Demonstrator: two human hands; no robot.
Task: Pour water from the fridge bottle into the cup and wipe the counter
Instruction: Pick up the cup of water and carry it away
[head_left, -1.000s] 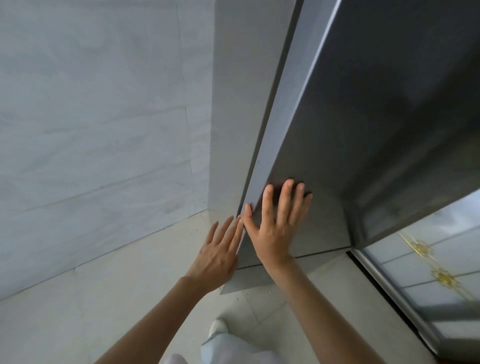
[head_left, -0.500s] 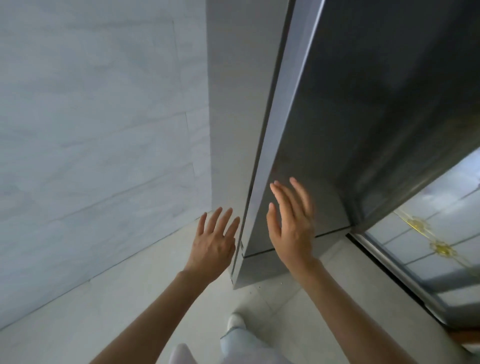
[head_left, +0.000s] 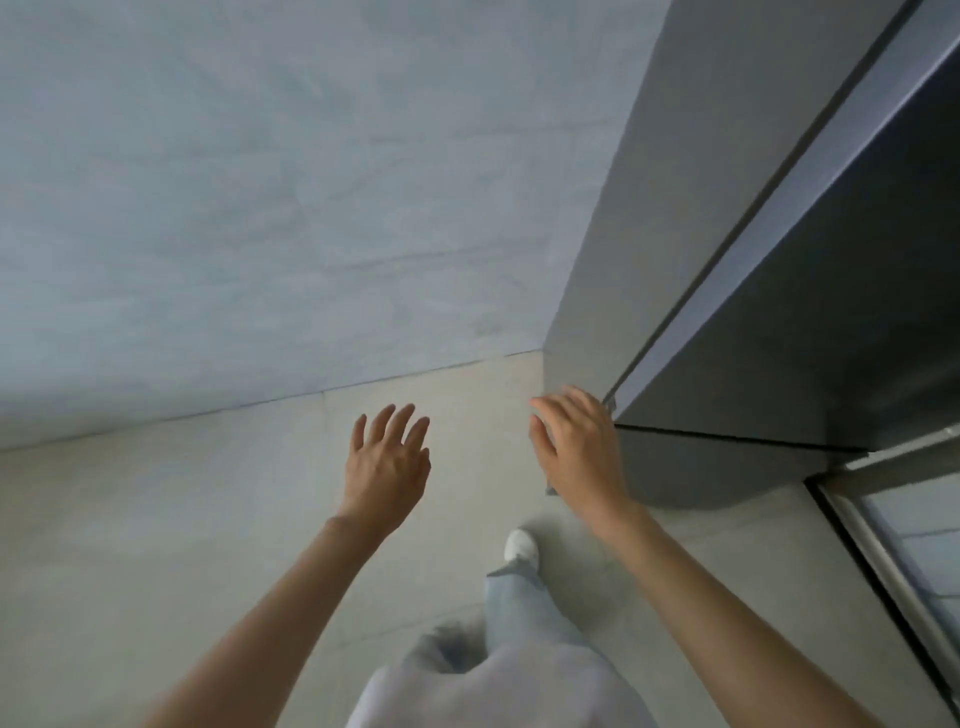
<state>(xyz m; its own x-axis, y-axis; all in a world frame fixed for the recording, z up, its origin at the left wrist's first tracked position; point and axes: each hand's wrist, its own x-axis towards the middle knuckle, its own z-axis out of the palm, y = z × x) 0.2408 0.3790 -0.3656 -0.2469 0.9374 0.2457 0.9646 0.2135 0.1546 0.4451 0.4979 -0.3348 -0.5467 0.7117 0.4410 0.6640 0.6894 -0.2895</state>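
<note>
The dark grey fridge (head_left: 810, 332) stands at the right, its door closed against the body with a thin seam along the edge. My right hand (head_left: 579, 447) hovers with loose, straight fingers just left of the door's lower corner, apart from it or barely near it. My left hand (head_left: 387, 462) is spread open over the floor, holding nothing. No bottle, cup or counter is in view.
A pale marble-tiled wall (head_left: 260, 208) fills the upper left and meets the light floor (head_left: 156, 545). My leg and white shoe (head_left: 521, 545) stand below the hands. A glass-panelled door frame (head_left: 893, 561) runs along the lower right.
Both hands have come off the fridge door and drawn back to the left. The view has swung left, so the fridge now sits at the right edge.
</note>
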